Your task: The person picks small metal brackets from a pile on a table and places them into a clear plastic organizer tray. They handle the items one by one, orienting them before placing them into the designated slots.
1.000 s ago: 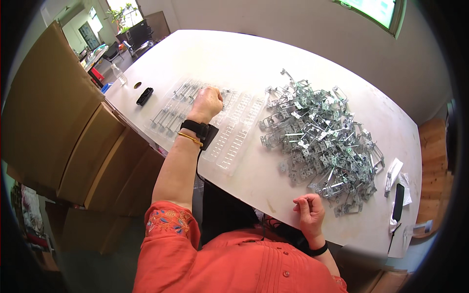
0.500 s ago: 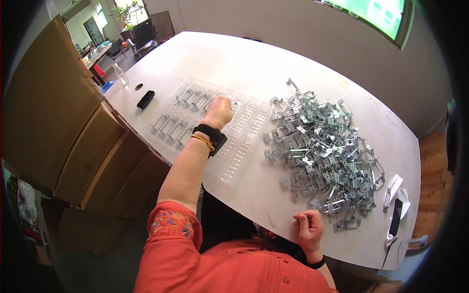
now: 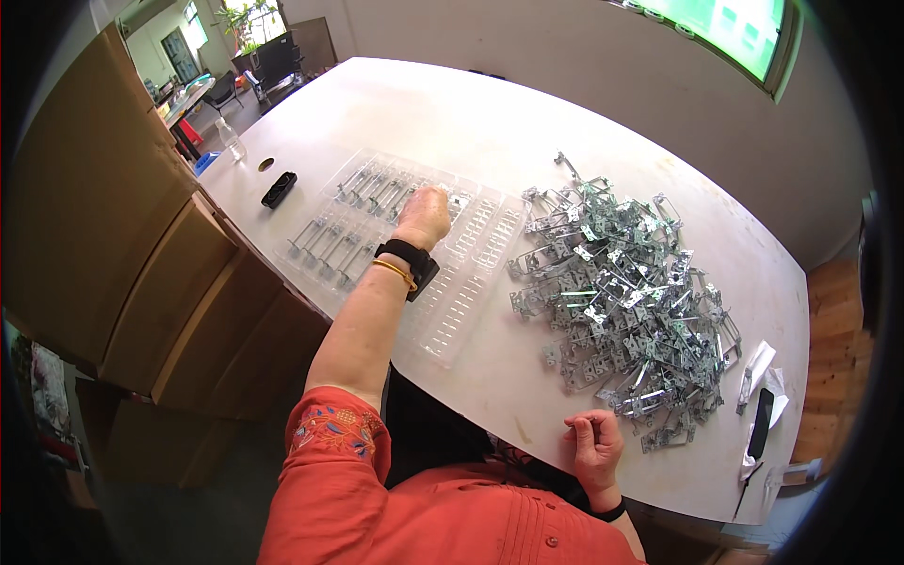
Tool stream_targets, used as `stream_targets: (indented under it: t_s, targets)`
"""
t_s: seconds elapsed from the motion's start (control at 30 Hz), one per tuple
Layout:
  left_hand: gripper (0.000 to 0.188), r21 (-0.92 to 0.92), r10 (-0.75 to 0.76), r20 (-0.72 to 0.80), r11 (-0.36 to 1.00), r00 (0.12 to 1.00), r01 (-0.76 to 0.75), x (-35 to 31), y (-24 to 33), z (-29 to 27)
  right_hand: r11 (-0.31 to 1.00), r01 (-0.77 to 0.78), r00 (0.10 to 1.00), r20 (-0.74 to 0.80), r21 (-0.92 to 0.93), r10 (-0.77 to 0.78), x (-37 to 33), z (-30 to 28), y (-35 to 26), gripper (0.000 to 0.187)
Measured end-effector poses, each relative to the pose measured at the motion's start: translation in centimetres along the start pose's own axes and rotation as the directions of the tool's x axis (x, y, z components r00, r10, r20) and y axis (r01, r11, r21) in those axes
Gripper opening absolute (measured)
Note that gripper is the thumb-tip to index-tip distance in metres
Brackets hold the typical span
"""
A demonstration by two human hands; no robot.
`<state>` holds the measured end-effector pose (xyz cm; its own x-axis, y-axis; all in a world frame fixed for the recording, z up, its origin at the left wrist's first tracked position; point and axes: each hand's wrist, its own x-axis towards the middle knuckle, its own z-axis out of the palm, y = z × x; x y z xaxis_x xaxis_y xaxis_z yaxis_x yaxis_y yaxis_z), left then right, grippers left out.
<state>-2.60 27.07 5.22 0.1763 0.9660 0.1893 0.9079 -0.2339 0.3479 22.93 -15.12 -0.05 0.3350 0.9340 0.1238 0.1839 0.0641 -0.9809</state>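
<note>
My left hand [image 3: 424, 217] is closed over the middle of a clear plastic tray [image 3: 443, 325], its fingers bent down and out of sight behind the knuckles. Whatever it grips there is hidden. To its left, metal brackets with long thin stems [image 3: 325, 250] lie in two rows in the tray's slots. Along the tray's right side the moulded slots hold no brackets. My right hand [image 3: 596, 450] rests by the near table edge with fingers curled and thumb against them; I cannot make out anything in it. Beyond it spreads a large heap of loose metal brackets [image 3: 631, 292].
On the white table [image 3: 471, 108] a black oblong object [image 3: 279, 190] and a clear bottle [image 3: 230, 139] stand at the far left. A dark-handled tool [image 3: 761, 424] lies on white paper [image 3: 756, 369] at the right edge. Cardboard boxes [image 3: 160, 292] line the left side.
My left hand has shifted very slightly to the right over the tray. My right hand and the bracket heap look the same.
</note>
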Motion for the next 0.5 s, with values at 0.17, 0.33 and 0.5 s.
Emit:
stream_targets:
  t_s: [0.17, 0.33, 0.5]
  targets:
    - [0.018, 0.006, -0.024, 0.084, 1.000, 0.996, 0.024, -0.1, 0.3, -0.6, 1.000, 0.005, 1.000, 0.004, -0.011, -0.005, 0.0, 0.0, 0.0, 0.012]
    - [0.025, 0.057, -0.025, 0.203, 0.998, 0.979, 0.014, -0.2, 1.0, -1.4, 1.000, 0.001, 1.000, -0.001, -0.019, -0.001, -0.1, 0.0, -0.2, 0.012]
    - [0.019, 0.055, -0.013, 0.120, 0.998, 0.993, 0.007, -0.2, 0.3, -0.2, 1.000, 0.000, 1.000, 0.003, -0.027, 0.000, -0.1, 0.0, -0.1, 0.012]
